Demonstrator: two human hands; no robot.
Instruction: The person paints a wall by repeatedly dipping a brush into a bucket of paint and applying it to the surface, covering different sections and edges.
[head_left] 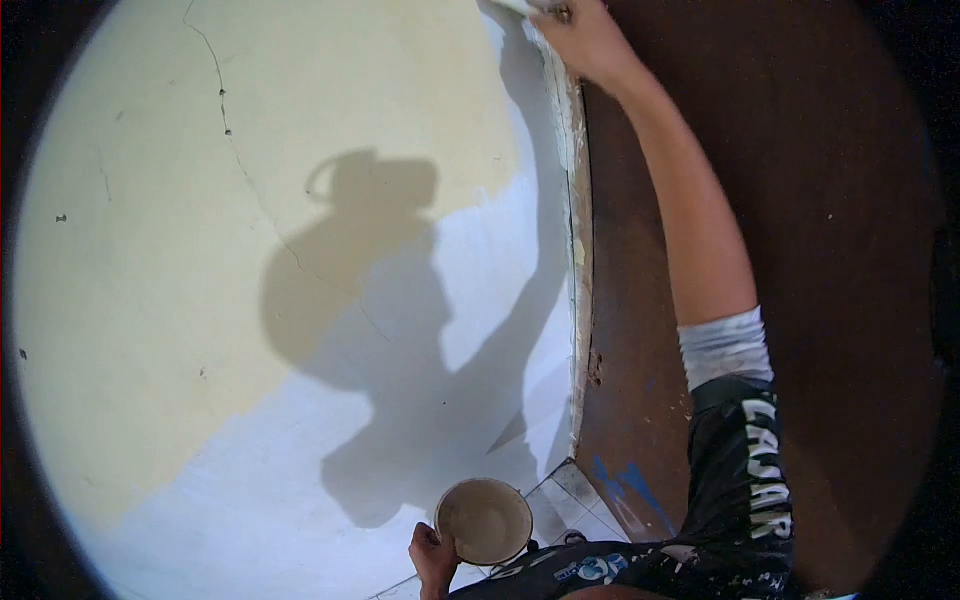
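Observation:
At the bottom centre my left hand (434,556) grips the rim of a round bucket (485,521), whose inside looks brownish and hollow. My right arm stretches up to the top edge, where my right hand (580,40) is closed around a tool (520,6), mostly out of frame and pale at its visible end. This hand is at the edge of the wall (300,300), beside the rough door frame strip (578,200). White paint covers the wall's lower right part; the upper left is cream.
A dark brown door or panel (840,300) fills the right side. Tiled floor (570,505) shows at the bottom. A crack (238,160) runs down the wall, and my shadow falls across its middle. Blue marks (635,485) show low on the brown surface.

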